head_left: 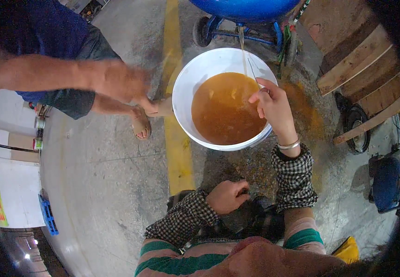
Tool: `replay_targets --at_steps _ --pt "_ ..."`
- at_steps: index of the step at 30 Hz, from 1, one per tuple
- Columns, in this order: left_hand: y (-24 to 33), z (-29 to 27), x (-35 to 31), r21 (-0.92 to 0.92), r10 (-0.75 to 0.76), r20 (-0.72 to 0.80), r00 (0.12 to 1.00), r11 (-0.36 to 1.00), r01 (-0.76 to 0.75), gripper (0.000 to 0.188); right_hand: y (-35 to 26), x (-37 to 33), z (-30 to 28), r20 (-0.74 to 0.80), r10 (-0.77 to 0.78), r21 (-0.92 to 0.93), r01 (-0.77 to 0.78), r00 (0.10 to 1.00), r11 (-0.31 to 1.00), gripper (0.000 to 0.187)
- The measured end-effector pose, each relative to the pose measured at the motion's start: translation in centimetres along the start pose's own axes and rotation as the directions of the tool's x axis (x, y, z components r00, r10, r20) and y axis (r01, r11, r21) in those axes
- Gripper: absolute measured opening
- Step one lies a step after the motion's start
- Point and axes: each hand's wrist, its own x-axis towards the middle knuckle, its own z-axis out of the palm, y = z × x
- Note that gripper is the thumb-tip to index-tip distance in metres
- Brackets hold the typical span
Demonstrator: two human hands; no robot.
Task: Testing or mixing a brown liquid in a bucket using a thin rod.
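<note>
A white bucket (pixel 184 99) holds cloudy orange-brown liquid (pixel 223 111). From the blue tank above it, a thin stream (pixel 243 46) falls into the bucket. My right hand (pixel 274 104) is over the bucket's right side, fingers bent, pinching what looks like a thin wire (pixel 252 68) that slants up and left. A silvery bangle (pixel 288 145) circles that wrist, above a checked sleeve cover. Near my lap, my left hand (pixel 227 197) is closed, its fingers curled; whatever may be inside is hidden.
The blue tank (pixel 246 5) stands on a wheeled frame (pixel 251 34) at the far side. On the left, a co-worker's blurred hand (pixel 121 81) reaches toward the bucket. Wooden boards (pixel 357 64) stand at right. A yellow stripe (pixel 178 157) crosses the wet, stained concrete floor (pixel 117 184).
</note>
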Motion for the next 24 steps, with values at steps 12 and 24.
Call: replay_targets --at_steps 12,24 --pt "-0.16 0.19 -0.13 0.013 0.011 -0.015 1.0 1.0 -0.01 0.025 0.11 -0.07 0.03 -0.002 0.015 0.0 -0.015 1.0 1.0 0.034" --pt "0.16 -0.09 -0.19 -0.022 0.006 0.0 1.0 1.0 -0.006 0.024 -0.22 -0.12 0.03 0.005 -0.014 -0.013 0.014 1.0 1.0 0.033"
